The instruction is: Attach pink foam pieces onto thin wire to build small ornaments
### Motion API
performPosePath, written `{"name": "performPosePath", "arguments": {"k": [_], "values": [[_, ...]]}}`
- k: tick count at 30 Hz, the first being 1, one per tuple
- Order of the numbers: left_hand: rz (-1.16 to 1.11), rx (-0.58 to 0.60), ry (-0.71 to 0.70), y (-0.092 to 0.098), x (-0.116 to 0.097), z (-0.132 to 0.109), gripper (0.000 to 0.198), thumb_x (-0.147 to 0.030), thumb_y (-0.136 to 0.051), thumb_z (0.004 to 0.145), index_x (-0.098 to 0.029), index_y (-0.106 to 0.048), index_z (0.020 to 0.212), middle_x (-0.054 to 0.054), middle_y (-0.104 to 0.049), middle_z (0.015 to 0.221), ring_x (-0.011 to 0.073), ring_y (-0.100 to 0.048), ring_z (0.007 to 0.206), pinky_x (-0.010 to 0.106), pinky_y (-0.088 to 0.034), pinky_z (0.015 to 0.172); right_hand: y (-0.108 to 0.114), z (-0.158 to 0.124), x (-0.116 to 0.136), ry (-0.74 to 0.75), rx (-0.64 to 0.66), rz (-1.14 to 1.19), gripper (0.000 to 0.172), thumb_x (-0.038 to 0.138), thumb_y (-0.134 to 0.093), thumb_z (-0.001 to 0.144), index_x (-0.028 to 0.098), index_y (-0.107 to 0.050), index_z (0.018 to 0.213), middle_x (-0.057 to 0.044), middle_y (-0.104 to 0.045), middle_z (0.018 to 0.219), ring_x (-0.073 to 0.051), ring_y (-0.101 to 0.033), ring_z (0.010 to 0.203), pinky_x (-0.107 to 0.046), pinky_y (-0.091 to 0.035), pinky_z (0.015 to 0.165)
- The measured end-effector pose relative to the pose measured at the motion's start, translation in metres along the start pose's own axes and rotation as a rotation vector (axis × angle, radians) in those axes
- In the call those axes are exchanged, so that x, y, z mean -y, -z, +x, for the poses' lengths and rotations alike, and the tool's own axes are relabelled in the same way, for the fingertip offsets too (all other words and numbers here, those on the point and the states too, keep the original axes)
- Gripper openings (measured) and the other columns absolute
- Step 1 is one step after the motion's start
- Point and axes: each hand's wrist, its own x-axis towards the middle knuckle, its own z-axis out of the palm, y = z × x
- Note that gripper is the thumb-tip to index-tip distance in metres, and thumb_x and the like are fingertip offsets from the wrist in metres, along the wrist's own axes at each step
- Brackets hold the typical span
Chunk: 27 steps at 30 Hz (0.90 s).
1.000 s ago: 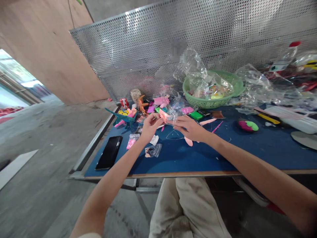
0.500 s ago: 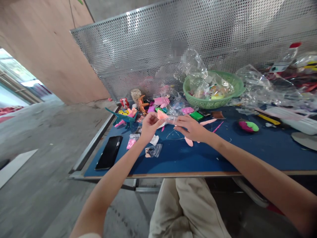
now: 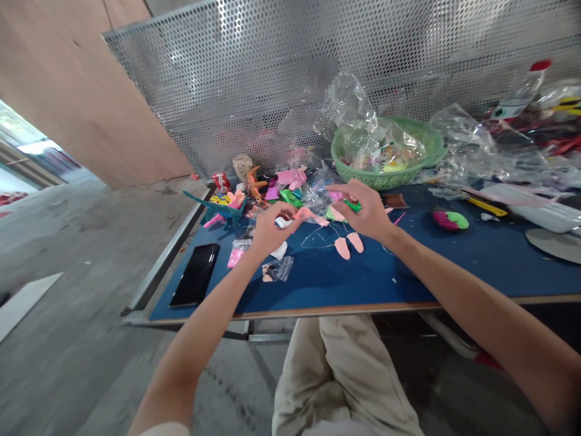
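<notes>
My left hand (image 3: 271,229) hovers over the blue table (image 3: 408,272), its fingers pinched on a thin pink piece (image 3: 311,215) that sticks out to the right. A white bit shows inside that hand. My right hand (image 3: 370,212) is farther back, fingers curled down onto a small green block (image 3: 352,206) beside crumpled clear bags. Two pink oval pieces (image 3: 348,245) lie on the table just in front of my right hand. A thin wire outline (image 3: 324,236) lies between my hands.
A black phone (image 3: 195,283) lies near the table's left edge, and a teal toy dinosaur (image 3: 218,209) stands behind it. At the back is a green basket (image 3: 426,158) full of clear bags. A pink-green lump (image 3: 449,219) lies on the right. A perforated metal panel (image 3: 254,91) backs the table.
My right hand has let go of the pink piece and moved back onto the green block. My left hand keeps the pink piece. The two pink ovals now show fully.
</notes>
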Motion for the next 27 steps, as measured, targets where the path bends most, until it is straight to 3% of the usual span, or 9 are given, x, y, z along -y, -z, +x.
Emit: {"name": "performPosePath", "arguments": {"k": [4, 9, 22, 27], "values": [[0.030, 0.140, -0.048, -0.003, -0.006, -0.003, 0.023, -0.041, -0.080, 0.086, -0.022, -0.068, 0.090, -0.002, -0.067, 0.073, 0.0111, -0.058, 0.060, 0.026, -0.048, 0.061, -0.005, -0.001, 0.001, 0.070, 0.158, -0.017, 0.030, 0.045, -0.059, 0.103, 0.027, -0.076, 0.119, -0.003, -0.065, 0.082, -0.019, -0.057, 0.077, -0.035, -0.046, 0.076], [0.023, 0.183, -0.072, -0.005, -0.009, -0.003, 0.021, -0.041, -0.078, 0.088, -0.022, -0.071, 0.096, 0.001, -0.072, 0.079, 0.0114, -0.057, 0.060, 0.026, -0.049, 0.061, -0.013, -0.002, 0.006, 0.065, 0.167, 0.056, 0.022, 0.041, -0.063, 0.102, 0.026, -0.079, 0.097, 0.000, -0.064, 0.074, -0.015, -0.053, 0.067, -0.031, -0.041, 0.066], [0.093, 0.096, -0.198, -0.001, -0.010, -0.003, 0.022, -0.042, -0.074, 0.093, -0.020, -0.070, 0.089, 0.004, -0.077, 0.089, 0.0137, -0.068, 0.076, 0.027, -0.054, 0.070, -0.021, -0.005, 0.004, 0.106, 0.129, 0.041, 0.027, 0.042, -0.064, 0.101, 0.022, -0.071, 0.084, 0.001, -0.062, 0.067, -0.014, -0.054, 0.065, -0.031, -0.040, 0.066], [0.133, 0.057, -0.159, 0.000, -0.005, -0.003, 0.022, -0.041, -0.074, 0.093, -0.020, -0.069, 0.088, 0.001, -0.074, 0.080, 0.0115, -0.063, 0.067, 0.025, -0.052, 0.066, -0.020, -0.005, 0.005, 0.077, 0.117, 0.052, 0.028, 0.043, -0.066, 0.100, 0.023, -0.071, 0.081, 0.002, -0.060, 0.065, -0.014, -0.053, 0.063, -0.032, -0.039, 0.066]]}}
